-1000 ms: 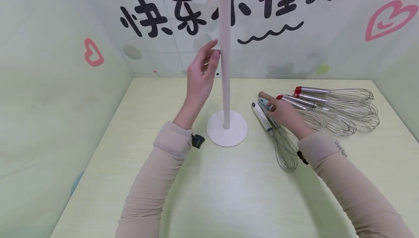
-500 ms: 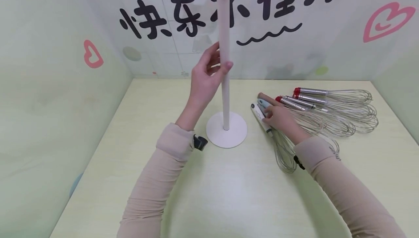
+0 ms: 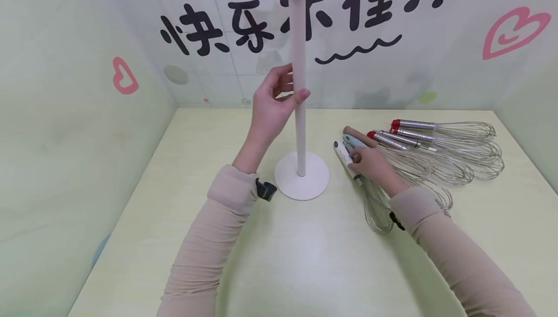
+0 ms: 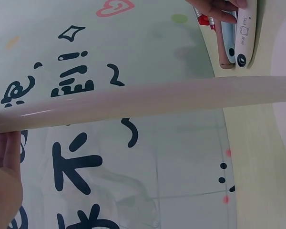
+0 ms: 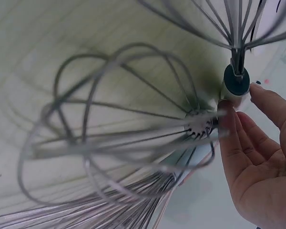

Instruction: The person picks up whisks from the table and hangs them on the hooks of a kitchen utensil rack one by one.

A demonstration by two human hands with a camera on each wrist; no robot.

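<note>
Whisks [image 3: 436, 150] lie in a loose pile on the right of the pale green surface [image 3: 305, 259], handles toward the white stand [image 3: 300, 113], wire heads fanning away. We count about 5, though the tangle of wires makes that uncertain. Our right hand [image 3: 370, 161] rests on the nearest one, a white-handled whisk [image 3: 346, 155], with fingers curled loosely over the handle; the right wrist view shows fingertips [image 5: 257, 102] at the dark collar where the wires meet the handle. Whether the grip is closed we cannot tell for certain. Our left hand [image 3: 272, 101] is wrapped around the pole of the stand at mid height, thumb in front, fingers behind.

We judge the whisk light and easy to lift, but the wire loops are springy and likely to snag on the neighbouring whisks. The handle is the stiff part, so taking hold there, near the collar, looks best. The glossy plastic may be a little slippery. The stand is tall on a small round base [image 3: 302, 175], so it probably tips easily, which suits steadying the pole.

In the left wrist view the white handle [image 4: 244, 28] carries small print and a little drawn face, too small to read. The wall behind bears large black Chinese characters [image 3: 279, 17], "快乐不倒!", with pink hearts [image 3: 510, 31].
</note>
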